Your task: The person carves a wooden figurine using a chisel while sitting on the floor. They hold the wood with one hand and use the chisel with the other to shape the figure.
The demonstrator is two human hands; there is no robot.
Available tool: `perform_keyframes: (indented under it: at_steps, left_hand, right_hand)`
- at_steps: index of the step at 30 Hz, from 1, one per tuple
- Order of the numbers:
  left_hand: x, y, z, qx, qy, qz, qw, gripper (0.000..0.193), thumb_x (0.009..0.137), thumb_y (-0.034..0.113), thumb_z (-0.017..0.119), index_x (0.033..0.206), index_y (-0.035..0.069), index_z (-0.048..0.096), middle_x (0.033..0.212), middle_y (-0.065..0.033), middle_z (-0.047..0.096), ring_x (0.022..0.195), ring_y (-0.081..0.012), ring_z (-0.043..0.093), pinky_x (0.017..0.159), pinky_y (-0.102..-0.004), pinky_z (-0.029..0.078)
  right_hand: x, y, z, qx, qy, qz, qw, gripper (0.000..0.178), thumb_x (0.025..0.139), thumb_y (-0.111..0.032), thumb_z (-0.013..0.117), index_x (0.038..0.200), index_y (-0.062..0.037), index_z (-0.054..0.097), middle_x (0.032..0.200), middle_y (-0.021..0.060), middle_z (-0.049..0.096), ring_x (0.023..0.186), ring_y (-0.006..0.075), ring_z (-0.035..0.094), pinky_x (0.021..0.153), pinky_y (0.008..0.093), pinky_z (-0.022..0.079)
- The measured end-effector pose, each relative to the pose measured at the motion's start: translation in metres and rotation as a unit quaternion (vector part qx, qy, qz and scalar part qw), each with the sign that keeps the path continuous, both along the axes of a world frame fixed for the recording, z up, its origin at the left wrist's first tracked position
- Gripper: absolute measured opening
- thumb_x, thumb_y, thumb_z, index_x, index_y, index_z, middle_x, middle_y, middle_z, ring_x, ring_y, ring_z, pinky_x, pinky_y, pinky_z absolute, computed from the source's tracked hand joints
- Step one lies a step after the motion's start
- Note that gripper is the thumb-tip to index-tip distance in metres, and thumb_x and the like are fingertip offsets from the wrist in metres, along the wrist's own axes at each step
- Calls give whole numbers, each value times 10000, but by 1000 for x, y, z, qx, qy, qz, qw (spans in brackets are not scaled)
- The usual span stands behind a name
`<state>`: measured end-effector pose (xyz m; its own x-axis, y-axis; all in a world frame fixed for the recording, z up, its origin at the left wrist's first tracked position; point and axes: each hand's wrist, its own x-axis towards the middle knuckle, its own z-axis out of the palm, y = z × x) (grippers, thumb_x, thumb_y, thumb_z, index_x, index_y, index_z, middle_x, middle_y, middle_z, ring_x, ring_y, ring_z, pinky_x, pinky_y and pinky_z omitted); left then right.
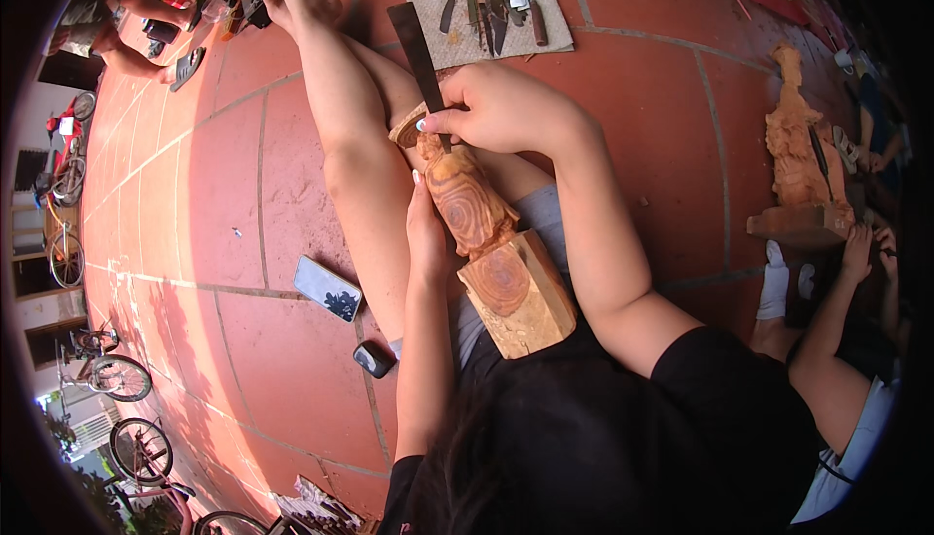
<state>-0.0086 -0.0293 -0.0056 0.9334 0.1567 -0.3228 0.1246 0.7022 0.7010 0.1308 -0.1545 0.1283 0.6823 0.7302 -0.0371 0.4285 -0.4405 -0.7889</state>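
A carved wooden figure with strong ring grain lies tilted across my lap, its uncarved square block base toward my body. My left hand is wrapped along the figure's left side, steadying it; part of its fingers is hidden behind the wood. My right hand grips a flat dark metal chisel low down, close to the figure's upper end. The chisel's wide end points up and away, and its lower end meets the wood near the figure's head, where my fingers partly cover the contact.
Beyond my legs, a pale mat bears several carving tools and a green cloth-like piece. A phone and a small black case lie on the red tiles at left. At right, another person's hand touches a larger wooden carving.
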Motion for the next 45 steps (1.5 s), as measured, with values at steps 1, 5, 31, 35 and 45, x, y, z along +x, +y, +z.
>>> perform_keyframes:
  at_steps: [1,5,31,35,45]
  left_hand:
    - [1,0,0,-1,-1,0,1000,528,1086,424,305,1307,-3,523,1198,-134,642,1031,-225,666,901,-373,563]
    - [1,2,-8,4,-10,2,1000,520,1090,408,293,1333,-1,501,1226,-135,628,1053,-225,657,909,-378,559]
    - [1,2,0,9,4,-5,1000,546,1086,426,299,1289,-21,537,1160,-150,656,1003,-239,676,884,-381,571]
    - [1,0,4,-3,2,2,1000,547,1092,410,284,1283,-34,540,1155,-164,659,996,-238,677,884,-375,572]
    - [1,1,-4,32,4,5,999,528,1096,390,273,1302,-26,526,1167,-148,654,1015,-221,671,899,-366,563]
  right_hand:
    - [-1,-2,-1,7,-4,15,1000,262,876,-224,719,906,36,713,713,148,678,647,158,635,600,334,471]
    - [-12,-18,22,-31,29,90,995,222,871,-191,715,945,18,728,752,148,693,681,174,645,632,336,477]
    - [14,-8,-1,361,187,-78,910,257,868,-221,788,858,11,675,654,40,664,572,81,624,550,214,496]
    - [14,-13,-2,370,160,-77,912,366,963,-352,667,835,-10,657,550,-33,509,472,56,495,474,218,390]
    - [1,-32,10,317,172,40,932,410,1050,-380,498,960,-26,684,606,-40,466,534,41,458,518,213,374]
